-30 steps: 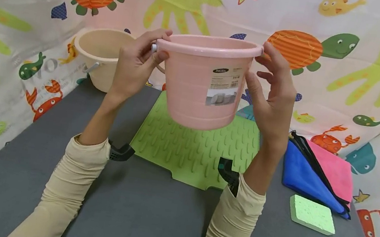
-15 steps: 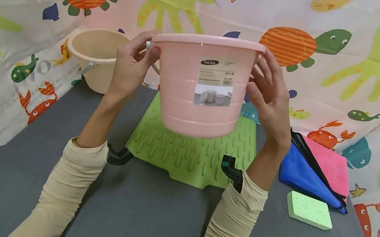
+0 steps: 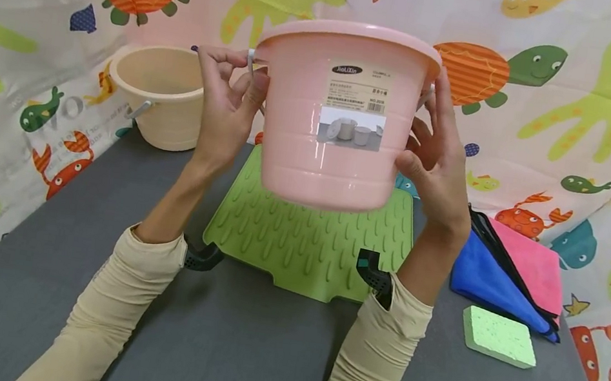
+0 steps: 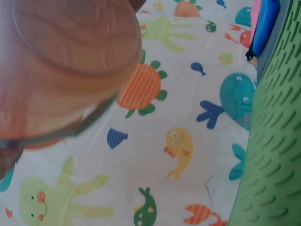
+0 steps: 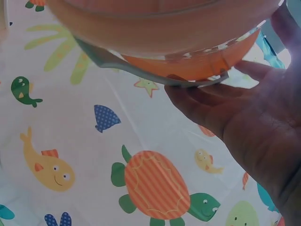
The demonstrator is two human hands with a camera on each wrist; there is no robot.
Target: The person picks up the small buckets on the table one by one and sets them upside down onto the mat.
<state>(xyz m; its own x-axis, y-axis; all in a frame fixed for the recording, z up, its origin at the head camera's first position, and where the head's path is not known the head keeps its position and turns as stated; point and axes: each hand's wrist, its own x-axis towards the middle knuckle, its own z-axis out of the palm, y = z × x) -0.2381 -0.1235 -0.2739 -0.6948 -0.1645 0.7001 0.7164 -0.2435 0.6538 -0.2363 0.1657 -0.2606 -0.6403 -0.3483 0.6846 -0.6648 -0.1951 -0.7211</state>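
A pink bucket (image 3: pixel 331 171) is held up over the green mat (image 3: pixel 297 251), its paper label (image 3: pixel 355 103) towards the head camera. My left hand (image 3: pixel 229 108) holds its left side at the handle's white end, thumb against the wall just under the rim. On the other side my right hand (image 3: pixel 438 163) grips the bucket, thumb low on the wall and fingers reaching up behind it. In the right wrist view, the fingers of that hand touch the grey handle (image 5: pixel 146 75), which hangs at the far side. The left wrist view shows the bucket's base (image 4: pixel 75 42), blurred.
A cream bucket (image 3: pixel 166 115) stands at the back left. To the right lie folded blue and pink cloths (image 3: pixel 506 264) with black edging, and a pale green sponge (image 3: pixel 498 337). A patterned curtain (image 3: pixel 425 5) hangs around the grey table (image 3: pixel 247 352).
The bucket has turned, bringing its label round to the front, and its rim has risen. My left hand has shifted from over the rim to below it; my right hand has moved little.
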